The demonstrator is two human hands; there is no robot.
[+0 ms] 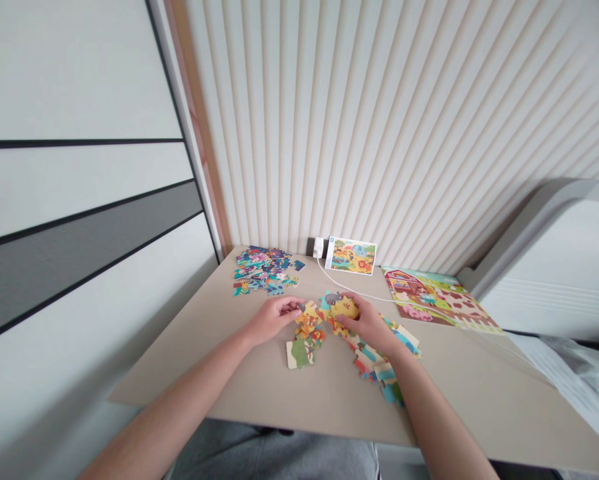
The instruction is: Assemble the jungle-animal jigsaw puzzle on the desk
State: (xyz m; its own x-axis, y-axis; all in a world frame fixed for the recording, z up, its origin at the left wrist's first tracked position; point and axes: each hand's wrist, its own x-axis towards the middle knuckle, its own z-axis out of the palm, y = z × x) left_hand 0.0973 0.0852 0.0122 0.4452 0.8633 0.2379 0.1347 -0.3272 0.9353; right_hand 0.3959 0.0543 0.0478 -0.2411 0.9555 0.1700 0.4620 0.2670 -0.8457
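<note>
My left hand (278,316) is closed on an orange and yellow puzzle piece (311,312) near the middle of the table. To its right, my right hand (364,320) has its thumb and fingers around a yellow puzzle piece (346,307). Orange pieces with an animal print lie just below my left fingertips, and a green and cream piece (299,353) is below them. A grey and teal piece shows beside my right fingers. More loose pieces (375,360) are spread beneath and beside my right forearm, which hides some of them.
A pile of dark blue and teal pieces (264,267) lies at the table's (259,387) back left. A picture card (352,256) leans against the ribbed wall beside a white charger (318,248). Its cable crosses a farm puzzle (436,300) at the right. Clear plastic (586,373) lies far right.
</note>
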